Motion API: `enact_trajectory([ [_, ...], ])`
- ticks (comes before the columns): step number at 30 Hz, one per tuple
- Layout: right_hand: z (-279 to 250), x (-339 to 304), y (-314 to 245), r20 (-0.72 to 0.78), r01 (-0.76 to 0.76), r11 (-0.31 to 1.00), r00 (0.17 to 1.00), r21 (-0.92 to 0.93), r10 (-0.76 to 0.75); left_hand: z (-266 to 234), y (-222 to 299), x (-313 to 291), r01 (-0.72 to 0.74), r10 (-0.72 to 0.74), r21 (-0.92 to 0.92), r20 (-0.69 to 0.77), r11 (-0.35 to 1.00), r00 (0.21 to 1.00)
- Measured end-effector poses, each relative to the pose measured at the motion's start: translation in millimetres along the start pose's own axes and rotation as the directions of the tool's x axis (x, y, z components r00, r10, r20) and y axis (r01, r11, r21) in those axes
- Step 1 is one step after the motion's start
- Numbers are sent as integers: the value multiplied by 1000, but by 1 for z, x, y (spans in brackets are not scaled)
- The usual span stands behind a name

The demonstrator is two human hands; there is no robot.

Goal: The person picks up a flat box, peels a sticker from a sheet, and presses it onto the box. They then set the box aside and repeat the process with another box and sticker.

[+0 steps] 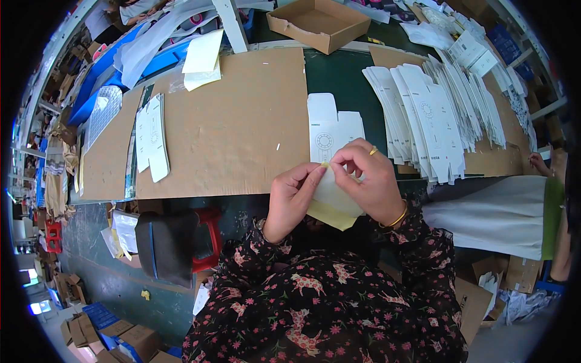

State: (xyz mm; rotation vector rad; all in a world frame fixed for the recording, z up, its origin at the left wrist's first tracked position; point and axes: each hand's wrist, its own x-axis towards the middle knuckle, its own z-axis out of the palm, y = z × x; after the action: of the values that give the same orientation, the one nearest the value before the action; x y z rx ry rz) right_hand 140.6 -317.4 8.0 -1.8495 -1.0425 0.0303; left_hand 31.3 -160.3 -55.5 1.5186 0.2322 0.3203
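My left hand (pixel 292 199) and my right hand (pixel 376 181) meet in front of me at the table's near edge. Between them hangs a pale yellow sheet (pixel 331 202), its top edge pinched by the thumb and forefinger of each hand. Whether a small piece is coming off the sheet cannot be made out. Just beyond my fingers a flat white carton (pixel 334 124) with a printed ring lies on the dark green tabletop, its near part hidden by my hands and the sheet.
Stacked flat white cartons (pixel 426 115) fan out at right. A few more cartons (pixel 154 136) lie at left on brown cardboard (pixel 236 121). Yellow sheets (pixel 203 57) and an open cardboard tray (pixel 318 24) sit farther back. Another person's hand (pixel 538 163) shows at far right.
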Motion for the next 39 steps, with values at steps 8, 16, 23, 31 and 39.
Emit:
enact_trajectory([
  [8,12,57,74,-12,-115,993,993,16,115,-3,-24,22,-428,413,479,142,767,899],
  [16,37,93,139,124,-283,953,947,-104,295,-5,-27,22,-423,400,486,156,765,903],
  [23,45,94,143,97,-253,961,960,-113,264,-5,-26,23,-434,422,500,143,750,895],
  [31,48,96,142,74,-266,946,956,-185,284,-2,-28,24,-455,457,526,136,719,879],
  [39,54,99,147,18,-186,934,979,-305,201,0,-27,24,-457,456,533,145,712,878],
])
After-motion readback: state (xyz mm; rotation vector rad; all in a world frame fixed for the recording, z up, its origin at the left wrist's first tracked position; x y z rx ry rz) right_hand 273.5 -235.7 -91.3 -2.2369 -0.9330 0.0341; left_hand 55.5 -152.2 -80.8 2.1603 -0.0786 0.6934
